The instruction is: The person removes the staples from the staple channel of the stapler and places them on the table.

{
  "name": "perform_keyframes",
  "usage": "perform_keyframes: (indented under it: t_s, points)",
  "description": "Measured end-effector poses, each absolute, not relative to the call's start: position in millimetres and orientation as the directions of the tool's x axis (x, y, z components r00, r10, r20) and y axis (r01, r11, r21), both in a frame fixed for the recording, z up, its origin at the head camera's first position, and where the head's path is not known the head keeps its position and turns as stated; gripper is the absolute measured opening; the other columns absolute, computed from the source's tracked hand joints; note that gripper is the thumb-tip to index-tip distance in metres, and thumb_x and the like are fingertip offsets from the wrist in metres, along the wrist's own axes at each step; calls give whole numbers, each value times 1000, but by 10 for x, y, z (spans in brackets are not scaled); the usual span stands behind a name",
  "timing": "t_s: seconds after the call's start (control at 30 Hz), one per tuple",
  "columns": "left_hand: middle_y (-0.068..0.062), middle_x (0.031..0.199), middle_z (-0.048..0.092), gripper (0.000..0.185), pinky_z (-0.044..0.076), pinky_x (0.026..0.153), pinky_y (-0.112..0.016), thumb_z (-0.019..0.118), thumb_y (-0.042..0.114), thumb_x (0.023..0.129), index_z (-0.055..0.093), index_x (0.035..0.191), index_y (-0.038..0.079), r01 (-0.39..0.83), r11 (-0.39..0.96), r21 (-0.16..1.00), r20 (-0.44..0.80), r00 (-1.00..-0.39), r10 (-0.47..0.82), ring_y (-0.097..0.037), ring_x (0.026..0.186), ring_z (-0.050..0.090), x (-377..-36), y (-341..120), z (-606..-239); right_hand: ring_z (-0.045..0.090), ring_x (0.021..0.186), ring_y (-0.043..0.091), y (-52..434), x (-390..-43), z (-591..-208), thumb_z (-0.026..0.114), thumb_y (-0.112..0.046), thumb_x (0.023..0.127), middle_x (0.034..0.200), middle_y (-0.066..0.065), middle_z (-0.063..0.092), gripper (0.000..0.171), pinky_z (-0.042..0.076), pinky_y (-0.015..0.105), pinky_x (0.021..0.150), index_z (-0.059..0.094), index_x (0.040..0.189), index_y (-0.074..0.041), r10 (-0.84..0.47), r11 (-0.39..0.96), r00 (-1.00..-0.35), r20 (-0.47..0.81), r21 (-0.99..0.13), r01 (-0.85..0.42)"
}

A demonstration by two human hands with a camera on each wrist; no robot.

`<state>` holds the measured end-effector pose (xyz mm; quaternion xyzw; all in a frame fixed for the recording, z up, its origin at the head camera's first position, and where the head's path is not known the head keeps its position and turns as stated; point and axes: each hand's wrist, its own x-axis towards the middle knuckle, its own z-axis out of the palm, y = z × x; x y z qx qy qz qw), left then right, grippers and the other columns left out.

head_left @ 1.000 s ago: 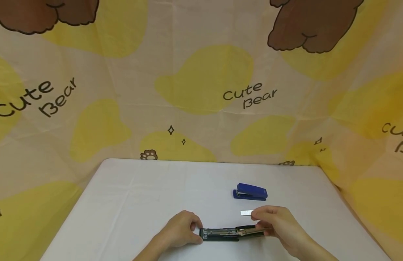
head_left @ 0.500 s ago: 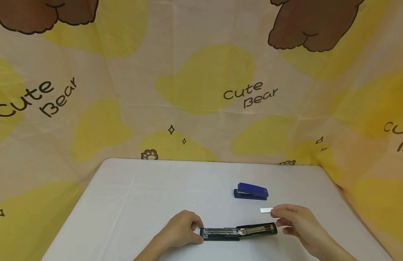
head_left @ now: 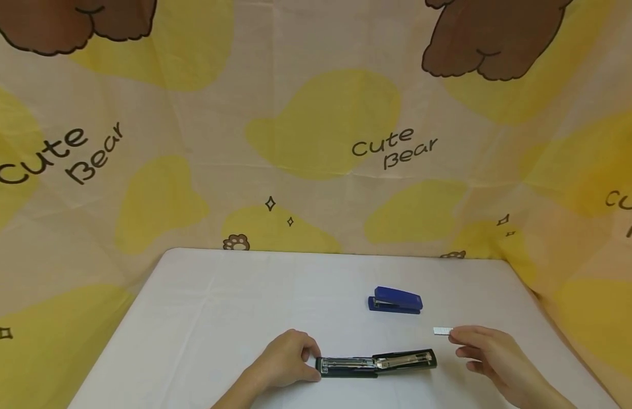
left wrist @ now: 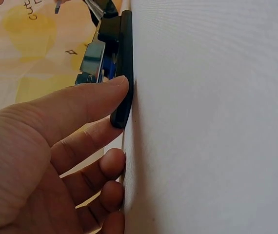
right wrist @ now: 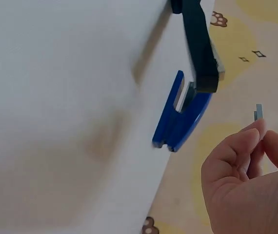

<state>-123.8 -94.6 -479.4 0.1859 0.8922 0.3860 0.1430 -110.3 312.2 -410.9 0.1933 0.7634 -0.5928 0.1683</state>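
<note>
A black stapler [head_left: 348, 368] lies on the table, folded open with its top arm swung out to the right and its metal insides showing. At its left end, my left hand [head_left: 290, 359] pinches the base between thumb and index finger; the left wrist view shows the thumb [left wrist: 100, 95] on the black base [left wrist: 123, 63]. My right hand [head_left: 492, 355], to the right of the stapler and apart from it, pinches a short silver strip of staples [head_left: 442, 331] by its right end. In the right wrist view the strip [right wrist: 259, 111] sticks up from the fingertips.
A blue stapler [head_left: 396, 300] stands behind the black one on the white table [head_left: 234, 301]. A patterned cloth [head_left: 316, 125] hangs behind the table's back edge.
My right hand has let go of the black stapler's top arm and moved right with the staple strip. The left hand stays at the base.
</note>
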Motion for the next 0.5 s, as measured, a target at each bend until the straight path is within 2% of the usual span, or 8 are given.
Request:
perform_keyframes:
  t_s: [0.3,0.5]
  points:
    - [10,69,51,26,37,62,-27,94,20,70,79,92,19,210,630,747,-122,-889,441,-7,68,45,-1244,-950,-4797,62,91,24,3291,-1148,-4299,64,-20,104,101,4,72,33,55,36,80,68,125,5,141,190,-830,-539,-808,557]
    - [10,68,51,26,37,63,-27,93,21,70,79,92,18,216,627,749,-116,-888,445,-7,68,45,-1246,-954,-4797,58,88,26,3402,-1159,-4486,67,-21,103,95,6,68,34,52,37,81,68,124,7,169,249,-794,-584,-754,608]
